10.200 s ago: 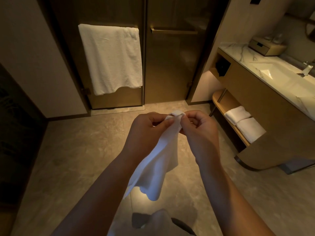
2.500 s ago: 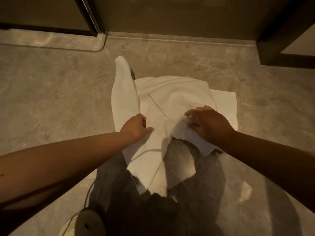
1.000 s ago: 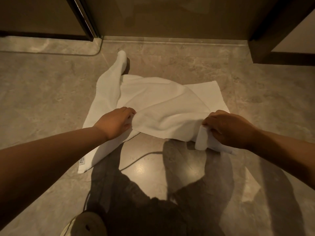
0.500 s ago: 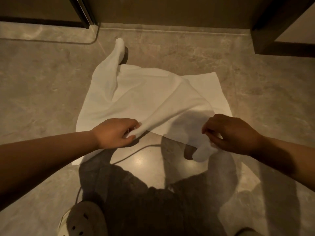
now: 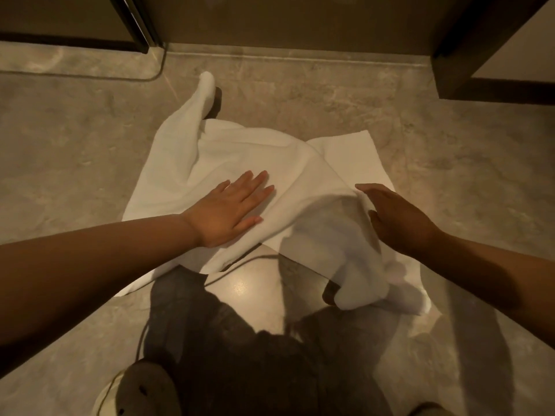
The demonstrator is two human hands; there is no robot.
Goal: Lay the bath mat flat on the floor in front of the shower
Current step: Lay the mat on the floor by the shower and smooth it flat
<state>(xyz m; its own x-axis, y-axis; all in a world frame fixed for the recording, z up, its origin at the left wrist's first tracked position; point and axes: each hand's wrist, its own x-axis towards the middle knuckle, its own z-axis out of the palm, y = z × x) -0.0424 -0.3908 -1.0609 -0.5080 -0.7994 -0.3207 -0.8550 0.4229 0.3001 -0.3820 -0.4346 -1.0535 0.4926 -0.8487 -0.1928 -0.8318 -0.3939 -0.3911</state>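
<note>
The white bath mat [image 5: 300, 163] lies rumpled on the grey stone floor, just short of the shower's glass door [image 5: 270, 22]. A twisted corner points up toward the door at the far left, a fold runs diagonally across the middle, and the near right corner is bunched. My left hand [image 5: 231, 210] lies palm down with straight fingers on the mat's left half. My right hand [image 5: 393, 217] has its fingers extended over the right half, touching or just above the cloth; it grips nothing.
The shower threshold [image 5: 300, 60] runs across the top. A dark door frame [image 5: 468, 55] stands at the upper right, another frame post [image 5: 135, 28] at the upper left. My shoe [image 5: 144, 388] is on the floor at the bottom left. My shadow covers the near floor.
Both hands have let go of the mat's near edge. The left hand moved forward and now lies flat on the cloth; the right hand has spread its fingers over the right side.
</note>
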